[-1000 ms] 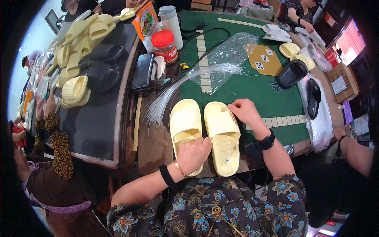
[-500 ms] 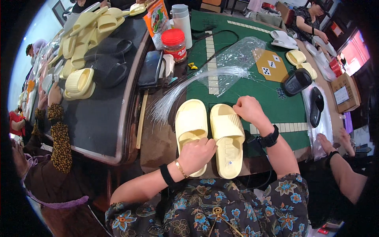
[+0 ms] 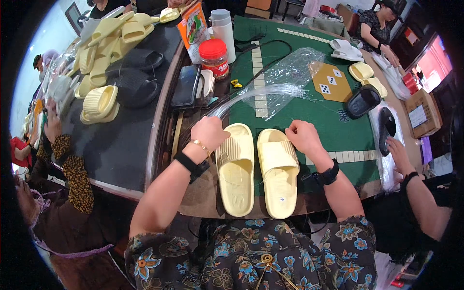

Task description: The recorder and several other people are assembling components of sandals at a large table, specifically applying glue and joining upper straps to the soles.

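Two pale yellow slide sandals lie side by side before me, toes pointing away: the left sandal (image 3: pixel 236 159) and the right sandal (image 3: pixel 279 166). Their ribbed straps face up. A faint thin line seems to cross the left sandal's footbed. My left hand (image 3: pixel 209 135) is closed at the outer edge of the left sandal's strap. At the right sandal's outer upper edge, my right hand (image 3: pixel 303 135) is also closed, fingertips pinched. What either hand pinches is too small to make out. Beyond my left hand lies a bundle of thin clear strands (image 3: pixel 261 92).
A clear plastic bag (image 3: pixel 290 67) lies on the green mat (image 3: pixel 328 130). Behind are a red-lidded jar (image 3: pixel 213 57), a phone (image 3: pixel 186 86) and a pitcher (image 3: pixel 222 31). Yellow slides (image 3: pixel 99 101) pile up at left. A co-worker's hand (image 3: pixel 398 153) reaches a black slide (image 3: pixel 385 128) at right.
My left hand has moved from the gap between the sandals, near the left footbed, out to the left sandal's far outer edge. My right hand stays put. The right co-worker's hand has reached the black slide.
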Demonstrator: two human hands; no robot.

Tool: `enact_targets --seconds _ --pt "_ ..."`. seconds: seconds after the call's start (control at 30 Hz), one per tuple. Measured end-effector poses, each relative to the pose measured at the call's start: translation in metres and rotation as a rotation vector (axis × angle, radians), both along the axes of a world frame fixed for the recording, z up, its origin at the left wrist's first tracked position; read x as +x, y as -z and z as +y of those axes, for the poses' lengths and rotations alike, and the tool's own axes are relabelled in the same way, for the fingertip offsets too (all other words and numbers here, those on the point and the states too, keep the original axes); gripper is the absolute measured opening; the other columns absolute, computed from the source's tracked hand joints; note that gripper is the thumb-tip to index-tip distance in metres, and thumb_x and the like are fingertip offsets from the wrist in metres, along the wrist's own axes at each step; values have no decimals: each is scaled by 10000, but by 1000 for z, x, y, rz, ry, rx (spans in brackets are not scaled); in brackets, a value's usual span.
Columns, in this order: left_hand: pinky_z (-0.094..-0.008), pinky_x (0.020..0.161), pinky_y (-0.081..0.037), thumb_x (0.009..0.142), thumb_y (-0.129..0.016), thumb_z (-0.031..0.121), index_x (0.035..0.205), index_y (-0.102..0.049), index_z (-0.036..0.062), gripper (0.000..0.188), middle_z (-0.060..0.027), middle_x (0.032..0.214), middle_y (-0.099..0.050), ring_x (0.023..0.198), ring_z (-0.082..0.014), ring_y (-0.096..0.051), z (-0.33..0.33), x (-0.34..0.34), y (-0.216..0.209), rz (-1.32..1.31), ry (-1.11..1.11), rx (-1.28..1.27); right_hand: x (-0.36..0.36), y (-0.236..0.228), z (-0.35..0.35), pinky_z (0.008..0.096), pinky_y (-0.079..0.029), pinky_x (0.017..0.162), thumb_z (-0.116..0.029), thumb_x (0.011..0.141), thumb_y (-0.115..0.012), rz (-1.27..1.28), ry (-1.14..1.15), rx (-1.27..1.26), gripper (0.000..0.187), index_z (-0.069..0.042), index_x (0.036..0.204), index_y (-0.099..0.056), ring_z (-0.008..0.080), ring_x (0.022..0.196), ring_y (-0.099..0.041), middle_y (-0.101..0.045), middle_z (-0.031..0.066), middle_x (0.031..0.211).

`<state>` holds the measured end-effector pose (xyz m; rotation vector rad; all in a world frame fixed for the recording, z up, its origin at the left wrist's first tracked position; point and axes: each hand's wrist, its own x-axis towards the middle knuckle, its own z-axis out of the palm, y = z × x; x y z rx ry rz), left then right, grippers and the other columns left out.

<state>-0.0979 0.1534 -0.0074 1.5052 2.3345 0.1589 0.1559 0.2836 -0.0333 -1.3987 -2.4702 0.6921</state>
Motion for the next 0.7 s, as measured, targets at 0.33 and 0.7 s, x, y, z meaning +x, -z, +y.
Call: enact_targets --seconds 0.33,0.7 --pt "-423 773 -557 793 -563 107 928 -716 24 221 -206 954 -690 899 -354 -681 28 4 -2 158 116 -130 2 -2 1 398 -523 646 -209 841 -628 186 1 43 221 7 795 -632 303 692 -664 -677 157 750" --pt "-440 692 -553 737 -617 136 846 -692 29 171 -205 804 -680 769 -362 -678 17 10 13 198 83 87 -21 0 -8 218 -490 558 -185 950 -566 895 39 -807 149 -41 911 -570 83 617 -605 -648 53 803"
